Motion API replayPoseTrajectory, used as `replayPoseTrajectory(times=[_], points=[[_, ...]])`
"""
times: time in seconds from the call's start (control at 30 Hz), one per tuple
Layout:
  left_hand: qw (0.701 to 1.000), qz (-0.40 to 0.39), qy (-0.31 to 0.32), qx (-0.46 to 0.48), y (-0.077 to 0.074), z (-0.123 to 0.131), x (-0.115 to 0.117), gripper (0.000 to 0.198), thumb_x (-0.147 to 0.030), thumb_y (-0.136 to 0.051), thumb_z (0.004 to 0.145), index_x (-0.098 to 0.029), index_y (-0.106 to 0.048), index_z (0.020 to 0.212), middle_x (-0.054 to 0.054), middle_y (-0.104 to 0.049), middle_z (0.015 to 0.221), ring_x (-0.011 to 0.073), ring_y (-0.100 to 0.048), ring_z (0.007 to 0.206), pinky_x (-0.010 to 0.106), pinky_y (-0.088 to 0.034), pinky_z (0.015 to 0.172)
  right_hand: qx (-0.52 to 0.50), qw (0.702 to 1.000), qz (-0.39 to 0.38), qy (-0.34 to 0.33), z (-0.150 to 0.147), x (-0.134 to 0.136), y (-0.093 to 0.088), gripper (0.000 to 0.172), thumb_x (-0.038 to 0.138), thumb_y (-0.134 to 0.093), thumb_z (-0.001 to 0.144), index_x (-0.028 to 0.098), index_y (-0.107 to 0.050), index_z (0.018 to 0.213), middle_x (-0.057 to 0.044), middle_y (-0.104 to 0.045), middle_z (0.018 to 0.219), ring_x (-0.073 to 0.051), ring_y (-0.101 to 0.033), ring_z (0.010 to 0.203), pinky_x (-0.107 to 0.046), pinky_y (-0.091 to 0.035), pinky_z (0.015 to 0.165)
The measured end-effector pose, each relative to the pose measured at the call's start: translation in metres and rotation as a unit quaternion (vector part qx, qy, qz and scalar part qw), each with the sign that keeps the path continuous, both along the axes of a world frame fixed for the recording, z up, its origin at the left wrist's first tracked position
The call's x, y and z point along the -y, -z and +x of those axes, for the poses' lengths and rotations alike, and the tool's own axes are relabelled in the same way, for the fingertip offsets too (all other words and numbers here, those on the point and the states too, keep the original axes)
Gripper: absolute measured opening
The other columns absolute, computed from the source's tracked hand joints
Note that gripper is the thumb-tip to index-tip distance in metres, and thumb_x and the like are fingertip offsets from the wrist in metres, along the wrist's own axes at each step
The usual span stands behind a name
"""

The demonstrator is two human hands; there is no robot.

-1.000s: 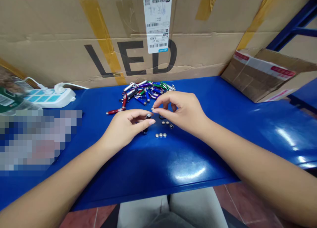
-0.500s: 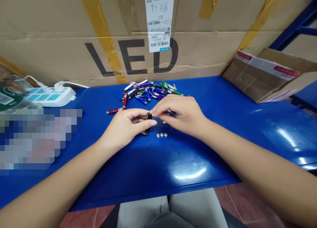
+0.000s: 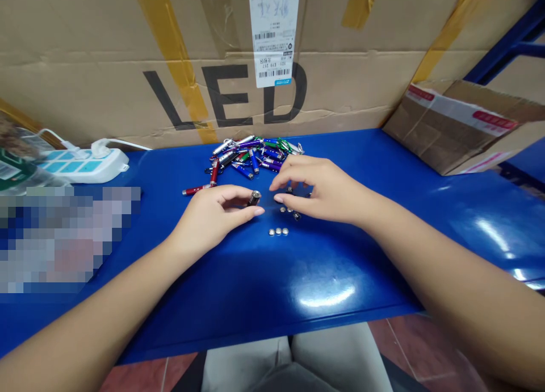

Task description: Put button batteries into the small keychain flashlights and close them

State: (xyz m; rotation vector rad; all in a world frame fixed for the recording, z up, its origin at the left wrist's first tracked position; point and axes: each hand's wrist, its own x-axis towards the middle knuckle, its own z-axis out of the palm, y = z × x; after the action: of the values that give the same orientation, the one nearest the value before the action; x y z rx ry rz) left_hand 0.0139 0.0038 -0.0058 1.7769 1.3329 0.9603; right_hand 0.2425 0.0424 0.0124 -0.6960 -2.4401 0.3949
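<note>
Here's my left hand, its grip pinched firmly round a black tube (image 3: 252,200), silvery end tipped up; my right hand (image 3: 330,190), just right of the tube, has thumb and forefinger parted, nothing visible between them. Nearer me and right of the tube, three silvery discs (image 3: 278,232) sit in a row on the blue table (image 3: 204,301), with more discs (image 3: 283,209) and a small dark part (image 3: 297,216) lying farther back. I'd call this piece part-way: loose parts out, tube not yet whole; what's inside it I can't tell. Beyond the tube lies a heap of coloured penlights (image 3: 254,161), seemingly whole, though finished or waiting, I can't say.
</note>
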Motion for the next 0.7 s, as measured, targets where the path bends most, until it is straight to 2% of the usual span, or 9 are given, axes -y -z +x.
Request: replayPoseTrajectory(times=[0.07,0.17,0.37,0.47,0.57,0.7], points=[[1.000,0.018,0.014,-0.009,-0.001,0.001,0.001,0.022,-0.031,-0.081,0.070,-0.017,-0.076,0.087,0.002,-0.077,0.086,0.0173,-0.071,0.079,0.026,-0.058,0.076,-0.035,0.998,0.034,-0.028,-0.005,0.005,0.000,0.013,0.020,-0.061,0.086,0.016,-0.070,0.094,-0.007,-0.061,0.093,-0.019,-0.058,0.090,-0.033,-0.047,0.080],[0.998,0.040,0.036,-0.019,-0.002,0.002,0.003,0.018,-0.029,-0.079,0.073,-0.018,-0.076,0.087,0.000,-0.076,0.085,0.0150,-0.070,0.076,0.022,-0.057,0.073,-0.027,0.996,0.073,-0.038,-0.011,0.011,0.000,0.016,0.020,-0.059,0.087,0.015,-0.070,0.096,-0.010,-0.058,0.098,-0.021,-0.055,0.094,-0.036,-0.047,0.082],[0.997,0.045,0.048,-0.031,-0.002,0.002,0.005,0.018,-0.030,-0.077,0.076,-0.018,-0.077,0.089,0.001,-0.075,0.085,0.0150,-0.069,0.075,0.022,-0.056,0.070,0.000,0.995,0.092,-0.035,-0.013,0.013,0.003,0.021,0.021,-0.055,0.090,0.017,-0.070,0.103,-0.010,-0.056,0.099,-0.021,-0.055,0.094,-0.036,-0.047,0.080],[0.997,0.055,0.046,-0.040,-0.002,0.002,0.004,0.019,-0.031,-0.076,0.076,-0.018,-0.076,0.090,0.001,-0.076,0.088,0.0154,-0.069,0.077,0.023,-0.056,0.072,-0.016,0.995,0.090,-0.036,-0.011,0.013,0.000,0.021,0.020,-0.054,0.090,0.017,-0.069,0.104,-0.009,-0.057,0.097,-0.020,-0.056,0.092,-0.035,-0.047,0.079],[0.995,0.072,0.043,-0.057,-0.002,0.001,0.002,0.017,-0.031,-0.076,0.076,-0.018,-0.076,0.088,0.002,-0.075,0.089,0.0158,-0.069,0.078,0.024,-0.057,0.074,-0.033,0.997,0.070,-0.003,-0.007,0.010,-0.004,0.017,0.021,-0.057,0.087,0.019,-0.068,0.101,-0.007,-0.060,0.092,-0.020,-0.057,0.088,-0.034,-0.047,0.078],[0.992,0.080,0.040,-0.090,-0.001,-0.001,0.000,0.018,-0.032,-0.075,0.076,-0.020,-0.076,0.089,0.003,-0.075,0.092,0.0172,-0.069,0.081,0.028,-0.057,0.079,0.093,0.994,0.003,0.049,0.001,0.003,-0.004,0.012,0.027,-0.066,0.083,0.020,-0.072,0.091,-0.007,-0.064,0.091,-0.021,-0.059,0.085,-0.034,-0.046,0.078]])
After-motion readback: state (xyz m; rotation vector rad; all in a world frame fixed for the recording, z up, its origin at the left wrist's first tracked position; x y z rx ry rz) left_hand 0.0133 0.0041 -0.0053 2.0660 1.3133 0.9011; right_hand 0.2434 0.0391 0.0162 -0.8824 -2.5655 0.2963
